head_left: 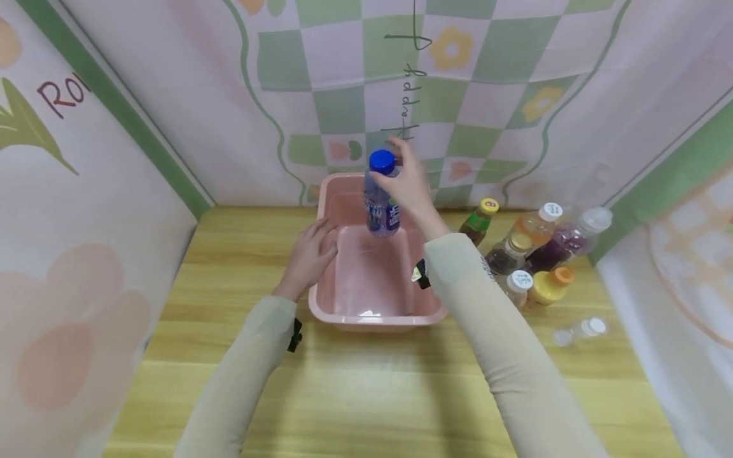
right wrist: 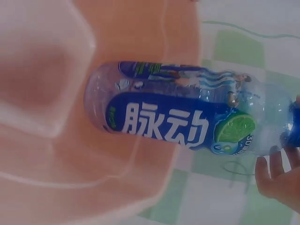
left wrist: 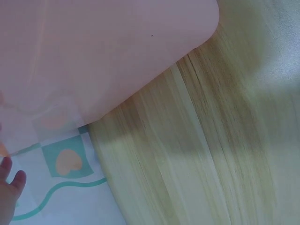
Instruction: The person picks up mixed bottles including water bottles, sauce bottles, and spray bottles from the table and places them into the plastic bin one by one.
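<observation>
My right hand grips a clear drink bottle with a blue cap and blue label by its neck, upright above the pink plastic tub. In the right wrist view the bottle hangs over the tub, with my fingertips near the cap. My left hand rests on the tub's left rim, fingers laid over the edge. The left wrist view shows the tub's outer wall, the wooden table and a few fingertips at the bottom left.
Several capped drink bottles stand grouped on the table to the right of the tub, and a small clear one lies nearer the right edge. Patterned cloth walls enclose the table on three sides. Bare wood lies in front of the tub.
</observation>
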Demonstrator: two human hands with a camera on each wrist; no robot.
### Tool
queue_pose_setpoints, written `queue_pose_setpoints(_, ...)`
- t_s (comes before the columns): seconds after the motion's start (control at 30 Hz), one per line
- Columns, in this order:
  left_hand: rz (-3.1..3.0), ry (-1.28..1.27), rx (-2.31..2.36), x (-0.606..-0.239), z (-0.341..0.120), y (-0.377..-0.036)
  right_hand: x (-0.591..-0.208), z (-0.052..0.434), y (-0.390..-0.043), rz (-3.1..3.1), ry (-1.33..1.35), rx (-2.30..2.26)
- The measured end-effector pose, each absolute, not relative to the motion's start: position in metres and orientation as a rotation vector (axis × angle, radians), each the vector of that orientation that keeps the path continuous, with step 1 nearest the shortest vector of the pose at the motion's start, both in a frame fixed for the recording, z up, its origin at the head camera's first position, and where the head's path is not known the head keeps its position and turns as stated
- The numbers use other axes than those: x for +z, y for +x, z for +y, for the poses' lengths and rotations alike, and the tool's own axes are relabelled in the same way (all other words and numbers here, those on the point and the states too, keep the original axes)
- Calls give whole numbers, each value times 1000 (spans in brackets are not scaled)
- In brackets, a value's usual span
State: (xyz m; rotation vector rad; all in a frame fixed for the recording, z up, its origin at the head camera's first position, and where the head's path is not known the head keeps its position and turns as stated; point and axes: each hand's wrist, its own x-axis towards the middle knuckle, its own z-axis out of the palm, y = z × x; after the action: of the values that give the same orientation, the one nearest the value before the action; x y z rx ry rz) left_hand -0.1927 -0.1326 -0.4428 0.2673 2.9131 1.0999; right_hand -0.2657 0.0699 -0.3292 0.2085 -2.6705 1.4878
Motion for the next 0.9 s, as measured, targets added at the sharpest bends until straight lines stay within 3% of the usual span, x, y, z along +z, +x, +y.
queue_pose_setpoints(0.3,2928,275,1073,-443,-132,-194,-362,60,-264,-2663,183,1669)
queue_pose_setpoints(0.9,2918,271,1095,-440,-133,-193,-398,34,-262,-2645,194,1518)
